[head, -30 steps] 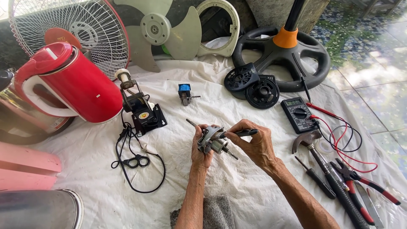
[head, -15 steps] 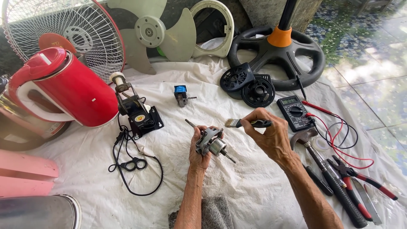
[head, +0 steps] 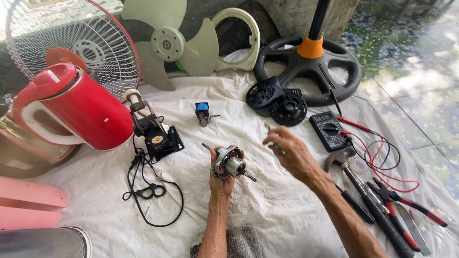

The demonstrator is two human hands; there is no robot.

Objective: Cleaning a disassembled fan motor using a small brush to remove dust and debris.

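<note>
A small fan motor (head: 228, 165) is gripped in the left hand (head: 223, 177) above a white cloth (head: 267, 210), its shaft slanting from upper left to lower right. Just to its right, the right hand (head: 292, 153) is raised, fingers (head: 273, 139) pinched around a thin tool (head: 270, 134), seemingly a screwdriver.

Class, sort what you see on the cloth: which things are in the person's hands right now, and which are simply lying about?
In hand:
- small fan motor, held by the left hand
- thin tool, gripped in the right hand

Lying about:
- red kettle
- multimeter
- fan blade
- wire guard
- hammer
- red-handled pliers
- black cord
</note>
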